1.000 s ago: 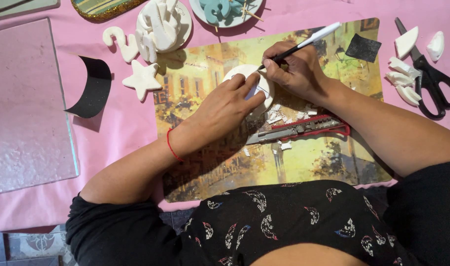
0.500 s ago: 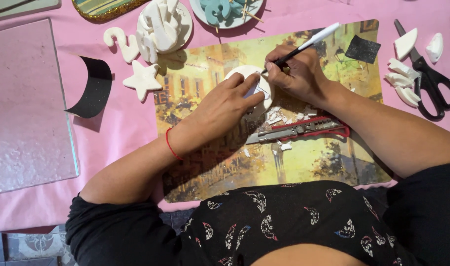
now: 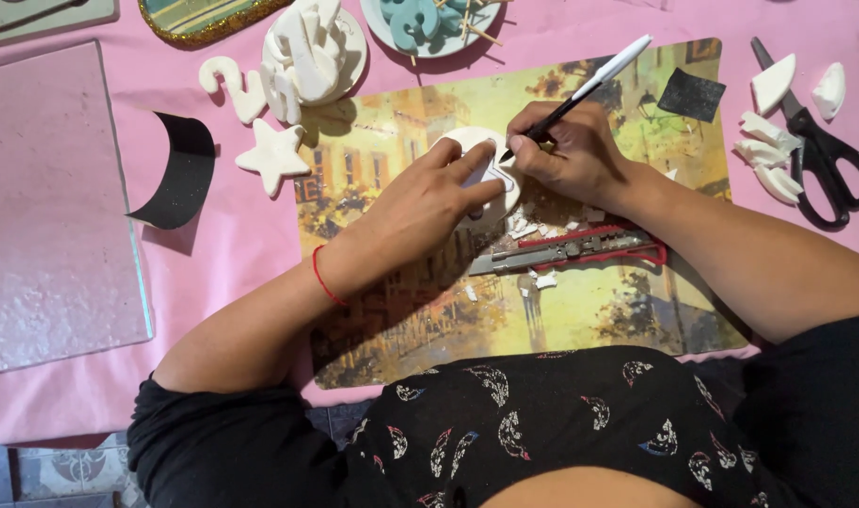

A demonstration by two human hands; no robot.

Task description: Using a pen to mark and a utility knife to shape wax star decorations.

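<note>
Landmark: picture placemat (image 3: 580, 310) on pink cloth (image 3: 222, 282); white clay disc (image 3: 481, 150) lying flat near top middle of placemat, mostly covered; left hand (image 3: 415, 212) pressed down on disc from lower left, fingers stretched almost flat and slightly spread, nothing gripped, just pinning disc; red string (image 3: 324, 278) around left wrist; right hand (image 3: 575, 155) just right of disc, fingers curled tight around black pen with white cap (image 3: 585, 89), tip down at disc's right edge, touching or nearly so, cannot tell which; cap end pointing up toward placemat's top right; white clay scraps (image 3: 533, 226) scattered below disc on placemat; red and grey utility knife (image 3: 571, 252) lying roughly level across placemat middle, just below right hand; small black square (image 3: 691, 94) at placemat's upper right corner; left of placemat: white clay star (image 3: 274, 155), black curved strip (image 3: 180, 169) standing on edge, clear textured glass sheet (image 3: 53, 207) farther left; above placemat's top left corner: white plate (image 3: 352, 52) piled with white clay shapes, white curly clay piece (image 3: 227, 85) beside it; above placemat top middle: plate with blue clay pieces (image 3: 420, 23) and wooden sticks; right of placemat: black scissors (image 3: 825, 160), white clay wedges (image 3: 773, 85) around them.
</note>
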